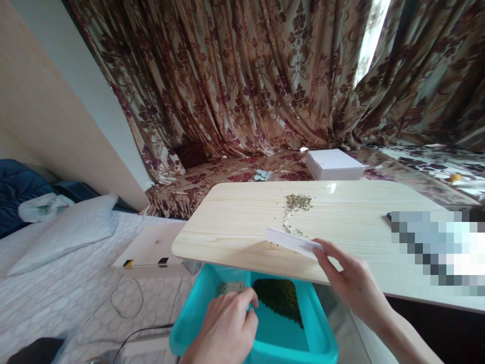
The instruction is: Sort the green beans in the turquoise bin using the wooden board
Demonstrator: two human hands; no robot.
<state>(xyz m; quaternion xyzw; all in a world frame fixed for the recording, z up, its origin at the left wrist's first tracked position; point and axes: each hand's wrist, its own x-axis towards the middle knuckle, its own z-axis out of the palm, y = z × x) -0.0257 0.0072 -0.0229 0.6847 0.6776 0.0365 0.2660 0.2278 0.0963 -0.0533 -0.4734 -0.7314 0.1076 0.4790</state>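
A pale wood-grain tabletop [227,212] stands above a turquoise divided bin [328,331], over which the left hand [229,323] curls, its hold impossible to tell, while the right hand [352,278] pinches a white card [291,241] beside greenish grains [298,201] on the tabletop.

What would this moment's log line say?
left hand: over turquoise bin | right hand: holds white card | greenish grains: on pale tabletop

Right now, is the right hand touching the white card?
Touching. The head view shows the right hand gripping the white card at one end, its fingers against it with no gap.
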